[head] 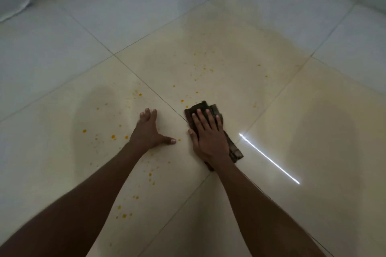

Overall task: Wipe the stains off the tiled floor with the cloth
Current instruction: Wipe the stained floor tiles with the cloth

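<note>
Head view: right hand (208, 133) pressed flat, fingers straight, on the dark cloth (234, 148), its long axis running away from the body. Left hand (149, 129) spread on the tiled floor (271, 52), holding nothing. Orange stains (113, 136) lie mostly left and ahead of the cloth.

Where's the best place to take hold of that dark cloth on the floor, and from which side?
Grip the cloth at its free corner, which sticks out to the right of the right hand. Come from above on that side: the cloth lies flat on the tiled floor, and the flat hand covers its middle.
</note>
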